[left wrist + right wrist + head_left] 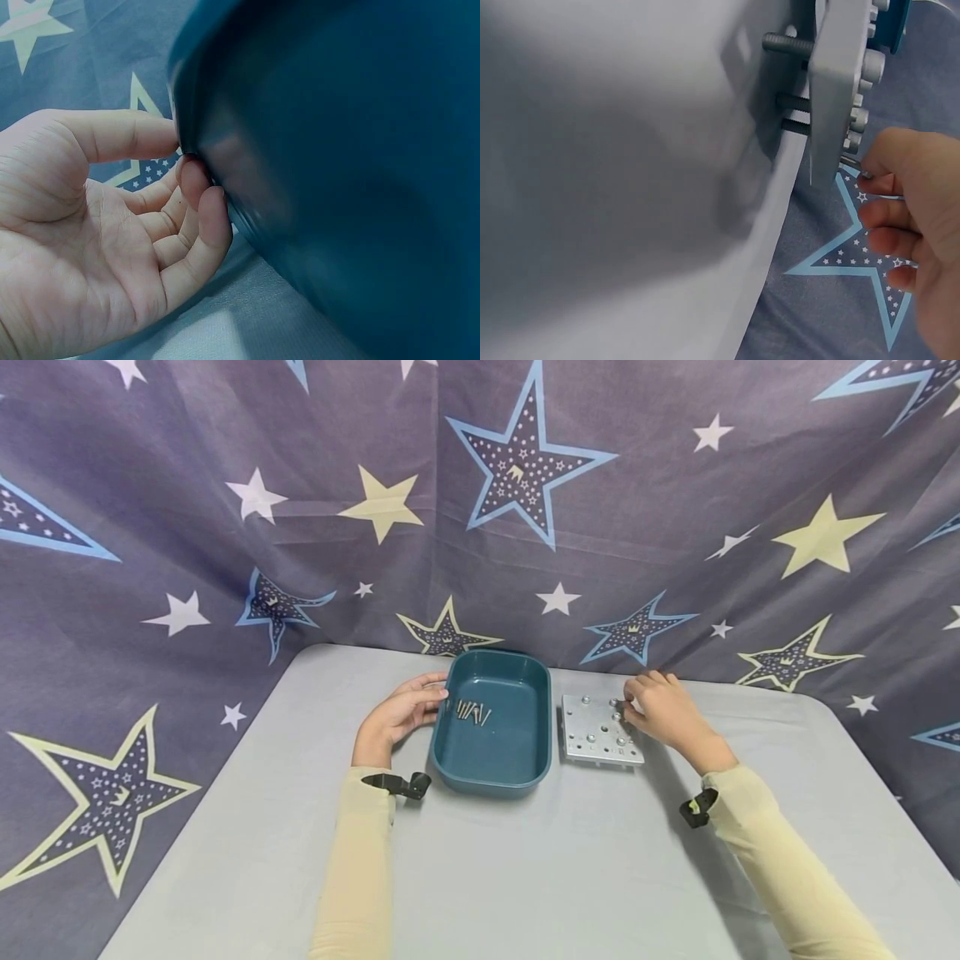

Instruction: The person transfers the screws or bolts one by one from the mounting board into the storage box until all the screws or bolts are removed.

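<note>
A teal plastic tub (491,768) stands on the table with several slim screws (474,712) lying inside. My left hand (408,708) holds the tub's left rim; in the left wrist view the thumb and curled fingers meet at the rim (180,90). To the right is a silver metal plate (581,727) with rows of holes and several bolts in it. Bolt shanks stick out beneath the plate (836,82) in the right wrist view. At the plate's upper right, my right hand (667,708) pinches a thin screw (851,163) against the plate; its tip is hidden.
A grey-white cloth covers the table (525,868). A dark curtain (480,568) with star prints hangs right behind the tub and the plate. Each wrist wears a black camera mount (408,785).
</note>
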### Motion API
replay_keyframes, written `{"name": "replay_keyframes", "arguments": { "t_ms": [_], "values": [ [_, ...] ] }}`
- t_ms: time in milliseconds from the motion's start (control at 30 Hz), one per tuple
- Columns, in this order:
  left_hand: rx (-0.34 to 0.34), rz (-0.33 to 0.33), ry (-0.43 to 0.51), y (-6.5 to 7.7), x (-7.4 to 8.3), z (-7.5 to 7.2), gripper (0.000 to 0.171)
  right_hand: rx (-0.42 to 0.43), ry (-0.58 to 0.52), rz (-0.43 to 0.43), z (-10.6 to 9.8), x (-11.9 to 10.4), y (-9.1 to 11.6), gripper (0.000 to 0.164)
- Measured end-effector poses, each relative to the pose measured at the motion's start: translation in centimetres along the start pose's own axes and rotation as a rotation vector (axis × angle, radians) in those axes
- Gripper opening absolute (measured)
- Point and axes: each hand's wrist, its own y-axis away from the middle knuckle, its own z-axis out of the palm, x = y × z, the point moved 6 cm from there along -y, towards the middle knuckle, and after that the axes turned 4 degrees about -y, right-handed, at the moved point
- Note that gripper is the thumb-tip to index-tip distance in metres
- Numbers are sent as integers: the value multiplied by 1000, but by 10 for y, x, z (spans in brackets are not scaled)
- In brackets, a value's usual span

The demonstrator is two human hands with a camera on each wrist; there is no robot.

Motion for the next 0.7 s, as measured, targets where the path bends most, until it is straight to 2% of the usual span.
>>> {"name": "replay_keyframes", "arguments": {
  "t_ms": [333, 700],
  "values": [
    [10, -4, 1, 0, 1, 1, 59, 56, -95, 72, -3, 5, 0, 6],
    [12, -2, 4, 1, 1, 1, 59, 119, -217, 127, -21, -3, -6, 5]
  ]
}}
